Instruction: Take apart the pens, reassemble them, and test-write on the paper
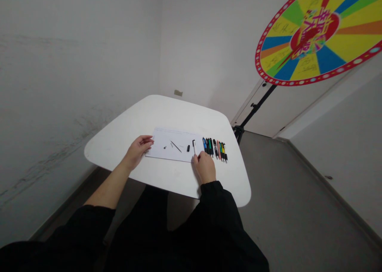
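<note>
Table: white top (167, 112) in a bare corner; prize wheel (319, 33) at two o'clock
Left hand (137, 149): flat, pinning paper (176, 145)
Right hand (205, 166): fingers curled, pinching white pen (194, 146) at paper's three o'clock edge
Pens (215, 148): row beside it

Soft, even indoor light is filling the room, moderately bright, with no glare. The white table (167, 116) at centre is reading brightest, while the black sleeves along the bottom are sinking into featureless dark. Wide-angle distortion is bending the walls and floor lines toward the edges. The small items on the table are staying too tiny to resolve sharply.
</note>
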A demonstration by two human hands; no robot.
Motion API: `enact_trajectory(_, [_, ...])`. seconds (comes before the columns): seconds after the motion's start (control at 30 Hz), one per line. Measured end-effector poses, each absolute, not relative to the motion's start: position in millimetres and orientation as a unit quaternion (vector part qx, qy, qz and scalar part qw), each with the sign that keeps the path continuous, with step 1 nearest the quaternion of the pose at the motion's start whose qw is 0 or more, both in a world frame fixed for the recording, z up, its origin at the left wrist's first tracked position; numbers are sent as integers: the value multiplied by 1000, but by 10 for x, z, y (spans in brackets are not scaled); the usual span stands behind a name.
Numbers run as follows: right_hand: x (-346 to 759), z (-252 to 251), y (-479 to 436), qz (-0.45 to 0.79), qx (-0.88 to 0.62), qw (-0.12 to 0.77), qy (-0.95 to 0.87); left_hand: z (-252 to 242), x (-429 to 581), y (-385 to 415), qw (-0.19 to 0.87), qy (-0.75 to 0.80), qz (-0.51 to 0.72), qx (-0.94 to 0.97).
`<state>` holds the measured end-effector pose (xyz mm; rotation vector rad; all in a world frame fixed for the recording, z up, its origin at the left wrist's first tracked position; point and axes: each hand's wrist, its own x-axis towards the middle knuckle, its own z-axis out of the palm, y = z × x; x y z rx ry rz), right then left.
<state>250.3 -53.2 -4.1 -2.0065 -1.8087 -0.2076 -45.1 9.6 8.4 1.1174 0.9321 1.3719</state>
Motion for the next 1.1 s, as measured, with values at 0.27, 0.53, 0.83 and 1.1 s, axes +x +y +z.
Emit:
enact_trajectory(0.27, [2501,-59,-536,-72,-720,225,-653,86,-454,96,538,395,580,468])
enact_trajectory(0.53, [2410,38,-541,-63,-741,164,-648,58,-468,126,541,399,578,462])
enact_trajectory(0.83, [2340,62,-528,-73,-758,129,-635,77,-466,117,538,398,590,452])
enact_trajectory(1.1, [2341,52,-512,-82,-755,123,-639,35,-485,151,535,393,584,468])
